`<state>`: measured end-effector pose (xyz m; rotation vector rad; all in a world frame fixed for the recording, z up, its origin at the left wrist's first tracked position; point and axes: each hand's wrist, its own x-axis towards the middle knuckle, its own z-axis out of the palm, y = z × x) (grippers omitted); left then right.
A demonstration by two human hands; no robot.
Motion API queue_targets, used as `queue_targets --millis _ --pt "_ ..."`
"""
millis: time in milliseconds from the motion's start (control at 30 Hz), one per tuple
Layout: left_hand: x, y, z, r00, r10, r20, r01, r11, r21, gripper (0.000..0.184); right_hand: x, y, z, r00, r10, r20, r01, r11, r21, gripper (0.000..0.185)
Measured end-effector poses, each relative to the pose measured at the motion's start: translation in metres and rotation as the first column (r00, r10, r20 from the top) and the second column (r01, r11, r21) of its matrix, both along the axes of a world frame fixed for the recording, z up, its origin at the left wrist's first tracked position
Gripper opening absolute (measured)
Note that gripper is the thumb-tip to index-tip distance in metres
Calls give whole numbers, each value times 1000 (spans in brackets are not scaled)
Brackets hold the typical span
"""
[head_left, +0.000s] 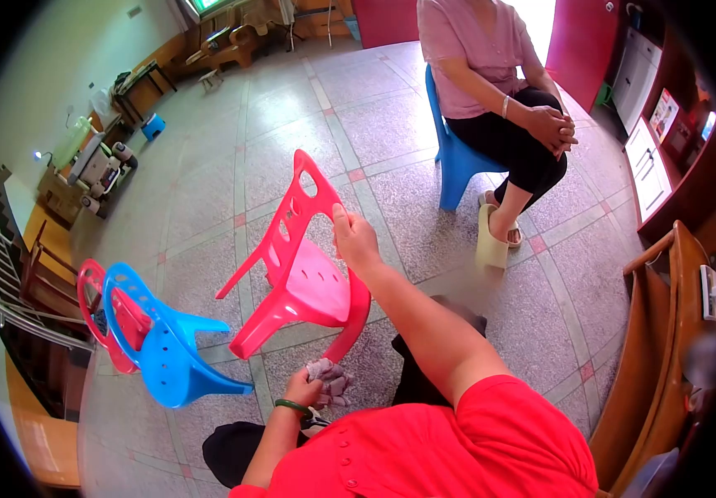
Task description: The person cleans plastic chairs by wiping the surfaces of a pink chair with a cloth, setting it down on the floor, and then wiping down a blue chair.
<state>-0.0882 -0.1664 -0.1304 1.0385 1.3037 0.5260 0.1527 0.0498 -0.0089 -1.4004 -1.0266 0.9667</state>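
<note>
A pinkish-red plastic chair (316, 286) with round holes in its back is in front of me, tilted, with some of its legs off the floor. My right hand (356, 239) is closed around the edge of its backrest. Down by one of the chair's legs, my left hand (300, 388), with a green bangle at the wrist, clutches a crumpled greyish cloth (333, 383). Whether the cloth touches the leg, I cannot tell. To the left stand a blue plastic chair (173, 358) and, partly hidden behind it, another red chair (92, 286).
A person in a pink top (478, 50) sits on a blue chair (457, 170) ahead, hands clasped on a knee. Wooden furniture (661, 332) lines the right side. At left are a metal railing (38, 324) and a wheeled ride-on toy (100, 170).
</note>
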Motion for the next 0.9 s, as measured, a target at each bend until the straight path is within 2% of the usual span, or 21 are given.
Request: queue_targets --millis 67,133,167,267,433,467,500,700,833,900 --pt "4 -1 6 1000 18 21 -19 1000 20 47 0 0 1 1000 -3 0 3 1000 0 59" --pt "9 -1 21 998 57 14 -56 996 -75 47 0 -1 1 1000 -6 3 6 1000 3 59" --pt "9 0 23 998 56 14 -55 996 -68 47 1 -1 0 1000 2 0 -2 1000 0 59" --pt "6 3 20 986 -53 -160 47 998 -38 48 -1 0 -1 1000 4 -3 -4 1000 -2 59" --pt "10 4 23 987 -58 -149 54 998 -30 49 -2 5 -8 1000 16 -22 -16 1000 16 59" --pt "10 3 21 996 -45 -71 41 998 -53 50 -2 5 -10 1000 12 -22 -12 1000 3 59" --pt "12 3 27 999 -31 7 31 997 -76 50 -2 5 -10 1000 7 -23 -7 1000 -10 59" --pt "30 -1 70 998 47 39 -42 992 -123 48 -2 5 -10 1000 -1 2 1 1000 12 59" --pt "2 -2 7 998 -54 -11 54 998 -40 46 -1 -1 -3 1000 2 -1 -1 1000 19 60" --pt "-2 -1 -3 997 -48 59 52 997 -64 45 -1 -1 0 1000 10 23 -10 1000 23 60"
